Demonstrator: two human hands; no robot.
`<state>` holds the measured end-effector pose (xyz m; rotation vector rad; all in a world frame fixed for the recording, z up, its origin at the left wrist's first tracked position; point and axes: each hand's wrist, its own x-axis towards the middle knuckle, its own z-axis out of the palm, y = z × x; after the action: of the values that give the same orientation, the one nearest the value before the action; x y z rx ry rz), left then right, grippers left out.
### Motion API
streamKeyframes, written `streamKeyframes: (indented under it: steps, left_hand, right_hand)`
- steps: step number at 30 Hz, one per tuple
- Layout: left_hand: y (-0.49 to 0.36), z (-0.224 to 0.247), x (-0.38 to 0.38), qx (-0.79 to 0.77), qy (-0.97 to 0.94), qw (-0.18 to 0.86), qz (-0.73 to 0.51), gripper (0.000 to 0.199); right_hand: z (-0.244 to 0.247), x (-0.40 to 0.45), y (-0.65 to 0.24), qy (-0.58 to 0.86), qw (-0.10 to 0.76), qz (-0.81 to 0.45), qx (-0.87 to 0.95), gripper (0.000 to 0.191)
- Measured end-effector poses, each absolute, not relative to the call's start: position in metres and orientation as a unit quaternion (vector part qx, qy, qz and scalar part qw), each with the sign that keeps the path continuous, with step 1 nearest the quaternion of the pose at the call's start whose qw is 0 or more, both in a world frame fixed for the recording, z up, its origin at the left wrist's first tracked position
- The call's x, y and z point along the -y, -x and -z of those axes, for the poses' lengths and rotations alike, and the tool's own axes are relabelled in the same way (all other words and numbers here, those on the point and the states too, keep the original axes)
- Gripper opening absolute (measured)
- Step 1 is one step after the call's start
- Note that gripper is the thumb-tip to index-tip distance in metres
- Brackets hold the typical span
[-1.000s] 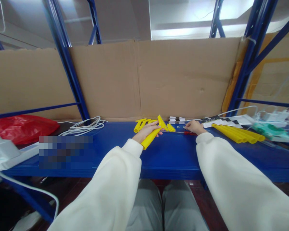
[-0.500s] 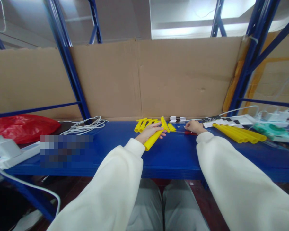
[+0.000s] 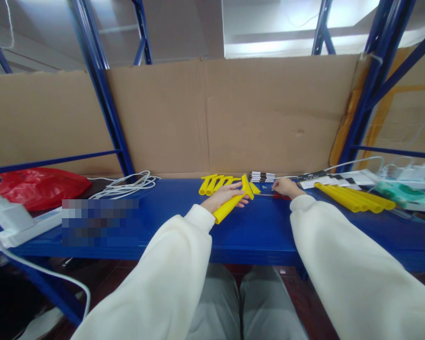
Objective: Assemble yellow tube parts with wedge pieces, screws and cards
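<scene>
My left hand (image 3: 224,196) is closed around the round handle of a yellow scraper (image 3: 227,208), whose broad flat head is tilted up toward the right. My right hand (image 3: 284,187) is at the back of the table with fingers pinched together; what they hold is too small to make out. Under that hand lies a screwdriver with a red handle (image 3: 282,196), its thin shaft pointing left. Tiny silvery pieces (image 3: 264,187) lie just left of the right fingertips. Behind the left hand, several similar yellow scrapers (image 3: 208,185) rest in a row, and loose yellow head parts (image 3: 255,189) lie beside them.
Several yellow tubes (image 3: 354,198) lie to the right, near white-and-black packets (image 3: 327,179). A stack of small white-and-black pieces (image 3: 262,177) stands at the cardboard wall (image 3: 163,118). Coiled white cable (image 3: 138,182), a red bag (image 3: 42,186) and a power strip (image 3: 38,229) occupy the left.
The scraper in my left hand has turned slightly, so its head shows more edge-on and sits a little lower and farther right. My right hand stays at nearly the same spot.
</scene>
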<state>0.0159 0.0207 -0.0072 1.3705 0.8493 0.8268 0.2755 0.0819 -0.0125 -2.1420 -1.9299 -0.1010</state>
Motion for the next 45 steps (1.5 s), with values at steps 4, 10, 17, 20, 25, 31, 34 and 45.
streamKeyframes:
  steps: [4, 10, 17, 20, 25, 31, 34, 45]
  left_hand:
    - [-0.017, 0.010, -0.025, -0.369, -0.594, 0.619, -0.358, 0.066]
    - [-0.016, 0.011, -0.027, -0.355, -0.592, 0.628, -0.359, 0.068]
    - [-0.016, 0.004, -0.017, -0.369, -0.591, 0.624, -0.352, 0.066]
    - [-0.017, 0.004, -0.017, -0.365, -0.591, 0.624, -0.358, 0.067]
    - [-0.019, 0.009, -0.019, -0.370, -0.574, 0.635, -0.360, 0.060]
    - [-0.022, 0.013, -0.019, -0.387, -0.534, 0.652, -0.375, 0.060]
    - [-0.022, 0.012, -0.018, -0.391, -0.537, 0.652, -0.366, 0.061]
    - [-0.020, 0.009, -0.015, -0.384, -0.563, 0.642, -0.352, 0.062]
  right_hand:
    - [0.010, -0.079, -0.271, 0.736, 0.116, 0.028, 0.666, 0.024]
    - [0.010, -0.079, -0.270, 0.730, 0.114, 0.020, 0.674, 0.022]
    - [0.013, -0.084, -0.276, 0.715, 0.110, 0.023, 0.690, 0.018]
    - [0.015, -0.085, -0.278, 0.704, 0.111, 0.018, 0.701, 0.019]
    - [0.016, -0.084, -0.277, 0.708, 0.125, 0.007, 0.695, 0.016]
    - [0.017, -0.086, -0.277, 0.706, 0.130, -0.013, 0.696, 0.014]
    - [0.021, -0.091, -0.281, 0.695, 0.158, -0.021, 0.701, 0.009]
    - [0.022, -0.094, -0.284, 0.674, 0.160, -0.075, 0.717, 0.012]
